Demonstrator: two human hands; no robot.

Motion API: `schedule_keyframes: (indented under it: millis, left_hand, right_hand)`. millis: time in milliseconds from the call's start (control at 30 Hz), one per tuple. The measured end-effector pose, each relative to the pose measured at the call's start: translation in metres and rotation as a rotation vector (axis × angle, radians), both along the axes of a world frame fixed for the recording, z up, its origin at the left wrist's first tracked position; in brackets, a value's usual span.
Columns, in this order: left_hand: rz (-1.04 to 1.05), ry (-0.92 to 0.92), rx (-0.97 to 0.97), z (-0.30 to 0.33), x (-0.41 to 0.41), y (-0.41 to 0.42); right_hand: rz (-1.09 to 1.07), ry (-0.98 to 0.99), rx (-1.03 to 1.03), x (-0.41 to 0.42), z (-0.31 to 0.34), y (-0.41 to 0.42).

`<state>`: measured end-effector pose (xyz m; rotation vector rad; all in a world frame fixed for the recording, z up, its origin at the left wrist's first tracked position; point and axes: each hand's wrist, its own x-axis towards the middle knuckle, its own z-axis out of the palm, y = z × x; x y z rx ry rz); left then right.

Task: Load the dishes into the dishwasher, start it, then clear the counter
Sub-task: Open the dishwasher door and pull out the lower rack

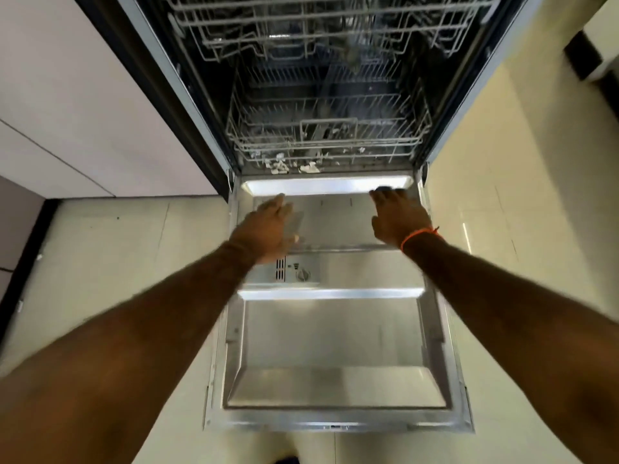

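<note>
**Both hands reach for the lower rack of the open dishwasher**

The dishwasher door (pixel 335 329) lies fully lowered, its steel inner face up, and it serves as the landmark here. Beyond its hinge edge sits the lower rack (pixel 328 139), pushed in, with the upper rack (pixel 318 28) above it. No plates or cups are visible in either; a few pale scraps lie on the tub floor just past the hinge, too blurred to name.

The left hand (pixel 268 229) hovers over the far-left part of the door, above the detergent dispenser (pixel 298 271), fingers extended and loosely spread, holding nothing. The right hand (pixel 398 217), an orange wristband (pixel 418 234) at its wrist, reaches over the far-right part, fingers straight and forward with the tips at the door's hinge edge, also empty. Motion blur hides whether either touches the steel.

Judging by this, the loading step has barely begun: the machine is open and the racks look unfilled. The next move likely calls for both hands to go past the hinge edge, take the lower rack's front rail and draw it out over the door evenly so it rolls straight. The dishes themselves are out of view.
</note>
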<state>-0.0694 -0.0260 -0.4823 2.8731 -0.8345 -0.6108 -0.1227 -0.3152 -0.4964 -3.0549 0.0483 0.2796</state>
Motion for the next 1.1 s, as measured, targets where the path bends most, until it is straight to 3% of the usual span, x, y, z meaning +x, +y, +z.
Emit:
schedule_keyframes:
  millis: [200,467,633,867,1100]
  left_hand:
    - [0.086,-0.204,-0.034,-0.014,0.098,-0.025]
    - [0.074,-0.122,0.088,-0.048,0.149,-0.032]
    - [0.038,-0.113,0.113,-0.047,0.151,-0.031]
    - [0.049,-0.065,0.09,-0.031,0.084,-0.022]
    - [-0.008,0.126,0.074,-0.009,-0.004,0.006]
  right_hand:
    - [-0.033,-0.096,-0.097,0.091,-0.003,-0.025]
    - [-0.005,-0.039,-0.207,0.122,-0.029,-0.04]
    - [-0.022,-0.059,-0.124,0.129,-0.027,-0.045]
    - [-0.014,-0.145,-0.077,0.071,-0.016,-0.032]
    - [-0.026,0.022,-0.052,-0.028,0.01,-0.005]
